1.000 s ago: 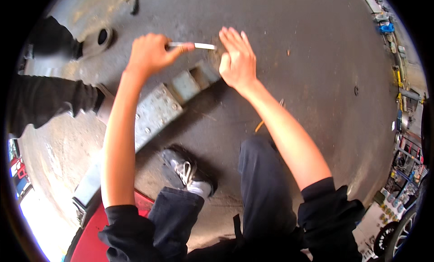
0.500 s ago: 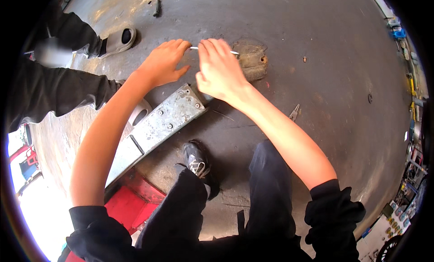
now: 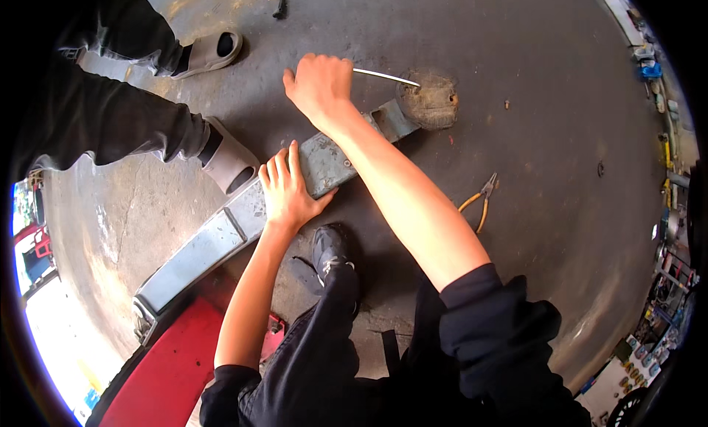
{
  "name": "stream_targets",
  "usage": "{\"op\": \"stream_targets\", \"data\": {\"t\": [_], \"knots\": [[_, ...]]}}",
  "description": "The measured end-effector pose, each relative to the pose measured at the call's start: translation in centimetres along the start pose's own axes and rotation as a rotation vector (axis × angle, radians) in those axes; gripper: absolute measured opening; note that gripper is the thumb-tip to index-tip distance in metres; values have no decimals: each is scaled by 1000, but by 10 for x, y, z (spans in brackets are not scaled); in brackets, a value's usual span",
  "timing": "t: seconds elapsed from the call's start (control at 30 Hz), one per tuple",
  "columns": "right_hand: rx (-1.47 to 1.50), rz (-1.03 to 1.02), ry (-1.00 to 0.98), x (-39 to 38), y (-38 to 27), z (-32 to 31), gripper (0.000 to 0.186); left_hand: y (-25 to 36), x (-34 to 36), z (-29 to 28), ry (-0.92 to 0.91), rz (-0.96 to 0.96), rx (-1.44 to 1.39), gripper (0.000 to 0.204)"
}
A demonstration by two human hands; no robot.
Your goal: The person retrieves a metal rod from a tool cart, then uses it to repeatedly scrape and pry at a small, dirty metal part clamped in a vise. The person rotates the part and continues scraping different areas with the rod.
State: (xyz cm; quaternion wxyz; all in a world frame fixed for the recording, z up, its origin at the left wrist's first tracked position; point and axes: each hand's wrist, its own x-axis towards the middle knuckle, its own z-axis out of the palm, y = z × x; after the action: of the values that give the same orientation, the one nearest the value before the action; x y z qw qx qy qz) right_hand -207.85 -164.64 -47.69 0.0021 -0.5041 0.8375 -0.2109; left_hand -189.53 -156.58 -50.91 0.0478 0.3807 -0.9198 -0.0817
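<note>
My right hand (image 3: 320, 89) is a closed fist over the far part of a long grey metal beam. A thin, pale, slightly bent rod (image 3: 387, 77) sticks out of it to the right. The rod's free end is over a worn, roundish brown pad (image 3: 429, 101) at the beam's end; whether they touch I cannot tell. Closer to me, my left hand (image 3: 286, 195) lies with fingers spread on the grey beam (image 3: 195, 257), holding nothing. My right forearm crosses above the beam and hides part of it.
Yellow-handled pliers (image 3: 483, 200) lie on the floor right of my right forearm. Another person's grey shoe (image 3: 230, 161) stands against the beam's left side. A red metal part (image 3: 166, 364) is at the lower left. Tools and parts (image 3: 649, 353) line the right edge.
My left hand has come away from the rod's left end and down onto the beam. My right hand has moved left with the rod. The view has shifted, showing more of the beam and the pliers.
</note>
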Motion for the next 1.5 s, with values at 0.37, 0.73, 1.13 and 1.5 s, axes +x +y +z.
{"op": "stream_targets", "data": {"t": [0.37,0.73,1.13,1.5], "knots": [[151,-67,406,-14,-2,20,30,0,3,-2,-18,-40,-33,111],[1275,41,339,-24,-6,47,16,163,250,-80,-225,531,-246,50],[2556,380,194,-36,-35,40,21,193,272,35,-511,389,-157,52],[2928,503,-177,-52,-23,23,32,202,275,19,-621,283,-164,47]]}}
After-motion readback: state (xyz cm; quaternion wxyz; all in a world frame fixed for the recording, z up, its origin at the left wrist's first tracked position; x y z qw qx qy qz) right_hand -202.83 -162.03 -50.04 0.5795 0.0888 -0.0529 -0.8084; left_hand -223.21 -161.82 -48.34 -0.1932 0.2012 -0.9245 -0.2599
